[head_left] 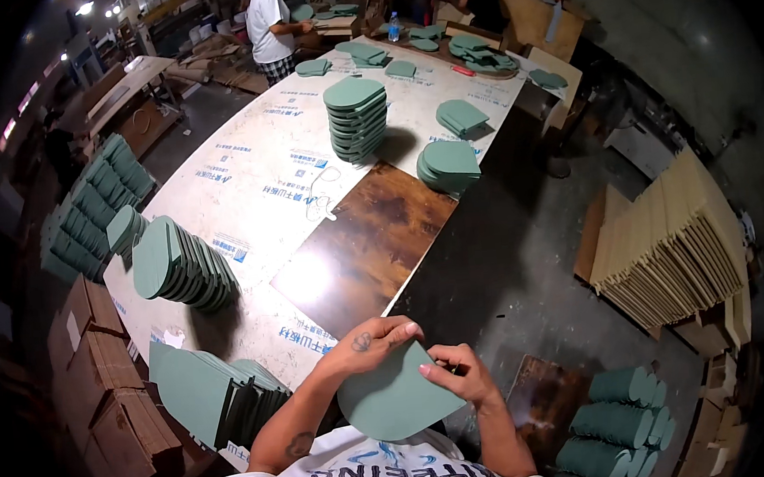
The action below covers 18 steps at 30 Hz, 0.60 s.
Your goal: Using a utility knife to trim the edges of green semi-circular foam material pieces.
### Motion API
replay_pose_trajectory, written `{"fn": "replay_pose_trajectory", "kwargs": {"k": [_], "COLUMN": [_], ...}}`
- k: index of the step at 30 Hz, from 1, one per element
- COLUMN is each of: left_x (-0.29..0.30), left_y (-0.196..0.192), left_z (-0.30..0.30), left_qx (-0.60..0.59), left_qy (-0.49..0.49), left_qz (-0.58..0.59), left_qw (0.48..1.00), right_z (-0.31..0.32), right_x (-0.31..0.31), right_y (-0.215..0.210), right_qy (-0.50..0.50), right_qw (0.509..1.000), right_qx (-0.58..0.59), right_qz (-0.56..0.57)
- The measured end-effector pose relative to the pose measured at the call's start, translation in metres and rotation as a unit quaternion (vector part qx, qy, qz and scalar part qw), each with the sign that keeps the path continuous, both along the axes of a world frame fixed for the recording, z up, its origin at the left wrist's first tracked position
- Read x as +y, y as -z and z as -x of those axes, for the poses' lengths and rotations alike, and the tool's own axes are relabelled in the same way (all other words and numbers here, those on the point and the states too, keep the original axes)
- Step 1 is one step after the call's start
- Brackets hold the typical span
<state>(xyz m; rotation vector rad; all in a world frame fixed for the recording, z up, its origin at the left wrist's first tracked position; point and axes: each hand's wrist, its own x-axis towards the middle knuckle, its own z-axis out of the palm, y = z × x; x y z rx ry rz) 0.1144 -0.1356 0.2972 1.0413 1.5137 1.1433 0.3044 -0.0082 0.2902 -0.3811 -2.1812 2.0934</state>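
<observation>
A flat green panel [397, 397] with one rounded end is held in front of my body. My left hand [374, 345] grips its upper edge, with fingers partly hidden behind it. My right hand [464, 371] pinches the upper right edge, thumb on the front face. Closest to my left forearm, a pile of similar green panels [189, 389] leans near the table's front corner. Ahead of my hands lies a shiny brown marbled board [369, 248] on the white table [244, 173].
Stacks of green panels stand on the table: one tall [356, 121], one leaning [180, 261], one low [449, 165]. Brown cartons [113, 381] sit left. Tan boards [666, 245] and bundled green panels [612, 422] are right. A person in white [270, 29] stands beyond the table.
</observation>
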Motion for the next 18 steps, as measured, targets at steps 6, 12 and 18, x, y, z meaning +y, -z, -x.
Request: {"fn": "replay_pose_trajectory", "kwargs": {"k": [6, 12, 18], "left_x": [-0.009, -0.025, -0.008], "left_y": [-0.008, 0.019, 0.020], "left_z": [0.009, 0.022, 0.000], "left_qx": [-0.016, -0.097, -0.344], "left_qy": [-0.022, -0.073, -0.239], "left_qz": [0.011, 0.017, -0.122], "left_qw": [1.000, 0.992, 0.900], "right_z": [0.002, -0.008, 0.012], "right_x": [0.007, 0.012, -0.002], "right_y": [-0.011, -0.019, -0.021], "right_qy": [0.034, 0.168, 0.351], "right_qw": [0.997, 0.984, 0.925], "right_qx": [0.043, 0.048, 0.145], "right_qz": [-0.057, -0.015, 0.022]}}
